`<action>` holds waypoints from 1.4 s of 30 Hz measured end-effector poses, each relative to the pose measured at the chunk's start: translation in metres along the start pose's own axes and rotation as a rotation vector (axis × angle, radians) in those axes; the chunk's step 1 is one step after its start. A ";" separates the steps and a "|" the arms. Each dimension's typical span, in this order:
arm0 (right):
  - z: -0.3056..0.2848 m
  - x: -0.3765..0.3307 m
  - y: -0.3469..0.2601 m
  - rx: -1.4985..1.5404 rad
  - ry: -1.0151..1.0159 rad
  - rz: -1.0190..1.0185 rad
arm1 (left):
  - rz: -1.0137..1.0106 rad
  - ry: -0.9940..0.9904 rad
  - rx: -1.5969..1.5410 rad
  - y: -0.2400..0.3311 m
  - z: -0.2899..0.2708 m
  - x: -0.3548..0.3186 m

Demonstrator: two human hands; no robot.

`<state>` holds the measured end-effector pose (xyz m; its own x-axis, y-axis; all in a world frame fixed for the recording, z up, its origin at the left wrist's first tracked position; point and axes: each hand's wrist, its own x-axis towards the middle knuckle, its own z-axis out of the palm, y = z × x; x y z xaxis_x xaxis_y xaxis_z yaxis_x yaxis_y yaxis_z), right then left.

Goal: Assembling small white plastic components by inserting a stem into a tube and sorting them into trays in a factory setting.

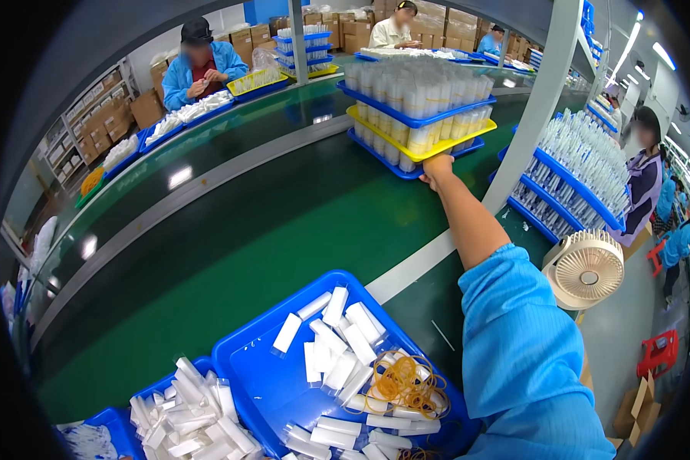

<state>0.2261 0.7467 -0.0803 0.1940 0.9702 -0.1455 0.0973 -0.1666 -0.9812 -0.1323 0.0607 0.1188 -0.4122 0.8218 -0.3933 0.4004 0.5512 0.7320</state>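
My fingers (pixel 435 164) grip the bottom blue tray's (pixel 406 170) edge. A jerk (heavy stack (pixel 415 115)) could topple tubes onto the belt (pixel 230 230).

My right arm stretches far forward and up from the lower right of the view, in a loose light-blue sleeve that ends past the elbow, leaving the forearm bare. My right hand (pixel 437 166) is seen from the back, wrist straight, fingers curled away and hidden from me. My left hand is out of view.
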 end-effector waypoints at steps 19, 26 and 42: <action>-0.004 -0.260 -0.027 -0.358 -0.449 -0.444 | 0.137 0.217 -0.018 -0.068 -0.039 -0.066; 0.007 -0.410 -0.036 -0.988 -0.592 -1.199 | 0.162 0.320 0.040 -0.130 -0.049 -0.096; 0.003 -0.433 -0.016 -0.892 -0.621 -0.922 | 0.430 0.614 0.775 -0.151 -0.026 -0.018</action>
<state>0.1377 0.3300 -0.0018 -0.7055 0.6700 0.2311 0.5681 0.7295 -0.3809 -0.2068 -0.0409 0.0292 -0.3667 0.8746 0.3171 0.9301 0.3517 0.1055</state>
